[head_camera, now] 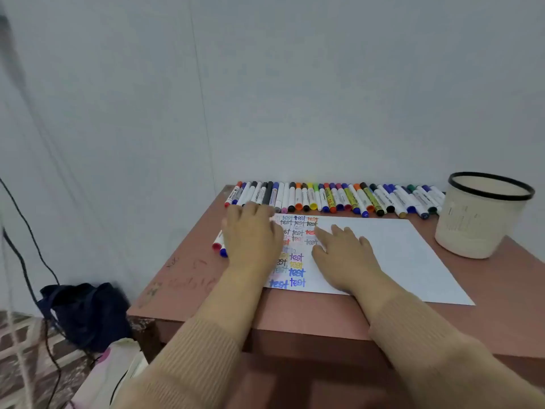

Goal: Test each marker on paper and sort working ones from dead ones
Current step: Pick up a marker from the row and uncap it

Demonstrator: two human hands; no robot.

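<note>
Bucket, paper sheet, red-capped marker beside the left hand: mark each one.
bucket (472, 231): head view, on its cream side wall.
paper sheet (398, 255): head view, on its blank right half.
red-capped marker (217, 245): head view, on its red cap.

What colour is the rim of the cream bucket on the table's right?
Black. The rim shows best in the head view.

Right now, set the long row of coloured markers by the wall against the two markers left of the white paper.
The long row of coloured markers holds many, side by side beyond the far edge of the white paper; the two markers lie at its left edge. The row shows almost whole; the pair is mostly hidden under the left hand. Both show coloured caps.
</note>
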